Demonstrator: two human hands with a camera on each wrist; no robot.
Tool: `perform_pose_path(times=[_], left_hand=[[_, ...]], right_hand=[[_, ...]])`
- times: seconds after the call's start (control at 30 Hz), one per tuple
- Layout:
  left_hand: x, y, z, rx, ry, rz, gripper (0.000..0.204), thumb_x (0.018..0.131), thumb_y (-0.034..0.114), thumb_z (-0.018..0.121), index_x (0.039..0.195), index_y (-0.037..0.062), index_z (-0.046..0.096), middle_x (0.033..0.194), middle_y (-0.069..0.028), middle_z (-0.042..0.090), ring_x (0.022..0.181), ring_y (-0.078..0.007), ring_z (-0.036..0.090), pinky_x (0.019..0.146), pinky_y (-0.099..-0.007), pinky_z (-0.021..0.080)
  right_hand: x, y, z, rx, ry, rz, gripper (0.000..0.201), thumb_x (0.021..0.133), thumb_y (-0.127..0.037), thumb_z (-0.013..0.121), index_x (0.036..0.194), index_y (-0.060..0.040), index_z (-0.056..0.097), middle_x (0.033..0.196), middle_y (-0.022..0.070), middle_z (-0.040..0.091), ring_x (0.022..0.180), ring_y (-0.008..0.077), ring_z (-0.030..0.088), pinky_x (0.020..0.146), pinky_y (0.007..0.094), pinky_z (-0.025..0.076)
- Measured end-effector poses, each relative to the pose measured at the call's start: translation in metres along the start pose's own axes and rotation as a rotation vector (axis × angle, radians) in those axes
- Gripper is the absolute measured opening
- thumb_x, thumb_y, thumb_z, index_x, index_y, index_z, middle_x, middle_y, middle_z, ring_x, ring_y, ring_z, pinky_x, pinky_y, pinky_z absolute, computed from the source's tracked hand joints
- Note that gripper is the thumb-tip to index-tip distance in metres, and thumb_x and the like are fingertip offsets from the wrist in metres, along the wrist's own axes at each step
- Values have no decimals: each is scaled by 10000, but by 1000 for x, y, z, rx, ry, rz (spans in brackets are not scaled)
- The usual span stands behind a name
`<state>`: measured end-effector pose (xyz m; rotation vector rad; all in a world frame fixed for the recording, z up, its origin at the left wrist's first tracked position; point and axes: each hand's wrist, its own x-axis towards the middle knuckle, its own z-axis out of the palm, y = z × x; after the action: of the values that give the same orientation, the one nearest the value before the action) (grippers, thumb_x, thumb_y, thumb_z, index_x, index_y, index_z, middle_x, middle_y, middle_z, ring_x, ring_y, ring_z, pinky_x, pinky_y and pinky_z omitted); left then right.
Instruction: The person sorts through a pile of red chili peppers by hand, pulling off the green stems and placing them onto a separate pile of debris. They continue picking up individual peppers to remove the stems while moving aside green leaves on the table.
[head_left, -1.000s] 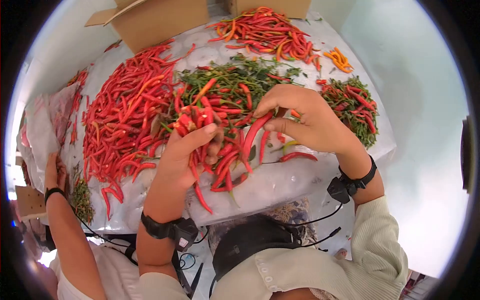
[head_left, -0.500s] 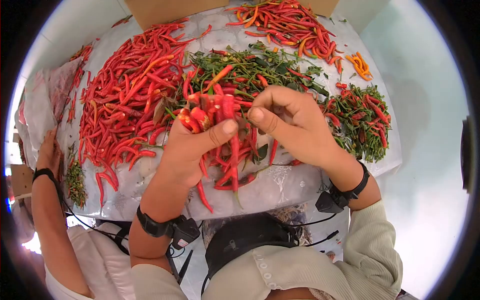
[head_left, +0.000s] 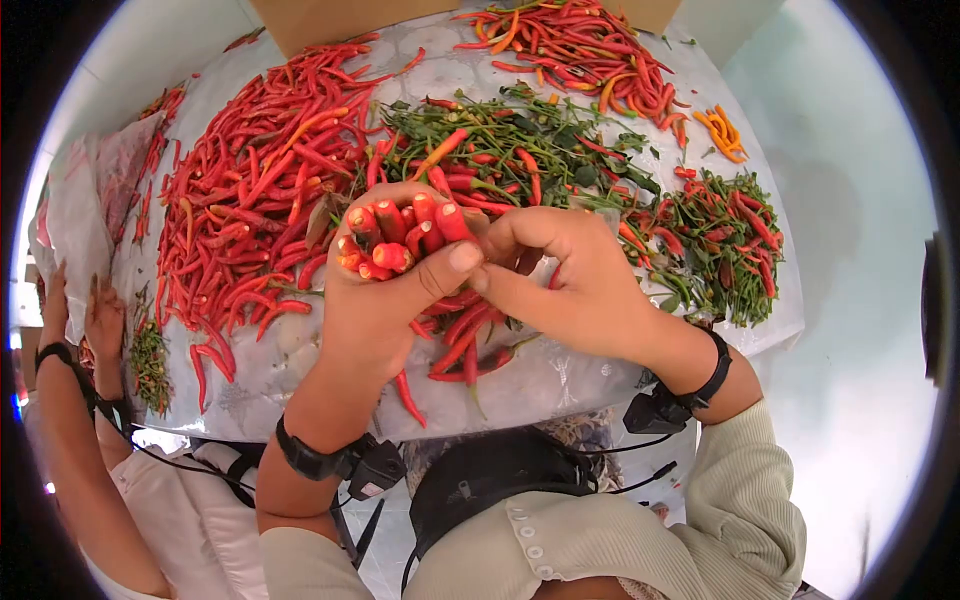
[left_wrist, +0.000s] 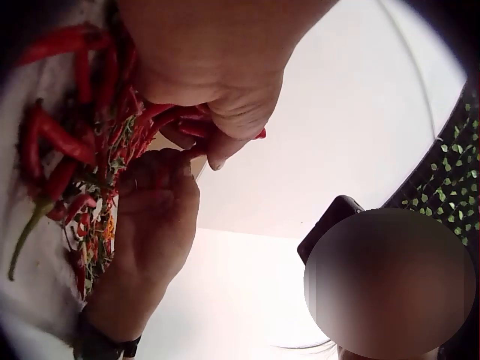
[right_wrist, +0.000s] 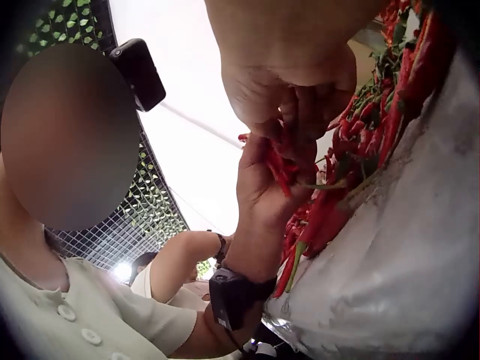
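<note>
My left hand [head_left: 385, 310] grips a bunch of red chilies [head_left: 395, 258], their pale, stemless ends pointing up toward the head camera. The thumb lies across the front of the bunch. My right hand [head_left: 570, 275] meets the bunch from the right, its thumb tip beside the left thumb and its fingers curled at the chilies' side. The right wrist view shows the right fingers bent around the red chilies [right_wrist: 279, 169] above the left palm. Under the hands lie loose chilies [head_left: 465, 340], some with green stems, near the table's front edge.
A large heap of red chilies [head_left: 250, 210] covers the left. Green stems and leaves [head_left: 540, 135] lie behind the hands, a stem-and-chili pile [head_left: 735, 245] at right. Farther back are another chili heap [head_left: 590, 55], orange chilies [head_left: 722, 133] and a cardboard box [head_left: 345, 20]. Another person's hand [head_left: 103, 320] is at left.
The right hand first held a curved chili apart from the bunch, then came left to it. The left hand has turned the bunch's cut ends upward. The other person's second hand has appeared.
</note>
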<state>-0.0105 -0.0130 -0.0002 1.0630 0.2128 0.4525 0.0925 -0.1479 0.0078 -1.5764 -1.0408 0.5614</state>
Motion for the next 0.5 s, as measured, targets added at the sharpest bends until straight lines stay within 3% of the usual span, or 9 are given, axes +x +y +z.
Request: perform_pose_path(times=[0.1, 0.23, 0.5], left_hand=[[0, -4, 1, 30, 34, 121, 383, 709, -54, 709, 1028, 29, 514, 927, -80, 615, 874, -158, 601, 782, -301, 510], [0, -3, 0, 34, 52, 78, 366, 715, -46, 707, 1019, 31, 517, 927, -84, 615, 857, -150, 599, 763, -284, 507], [1, -1, 1, -35, 80, 10, 318, 730, 4, 710, 991, 28, 530, 907, -100, 627, 719, -135, 603, 605, -240, 503]], right_hand=[[0, 1, 0, -140, 29, -101, 133, 734, -117, 651, 763, -4, 588, 669, 109, 588, 579, 197, 579, 545, 302, 460], [1, 5, -1, -211, 73, -213, 125, 710, -116, 638, 744, -17, 569, 689, 135, 578, 623, 287, 575, 567, 362, 454], [1, 10, -3, -264, 59, -348, 135, 714, -118, 643, 777, -28, 565, 707, 125, 552, 676, 307, 550, 598, 392, 436]])
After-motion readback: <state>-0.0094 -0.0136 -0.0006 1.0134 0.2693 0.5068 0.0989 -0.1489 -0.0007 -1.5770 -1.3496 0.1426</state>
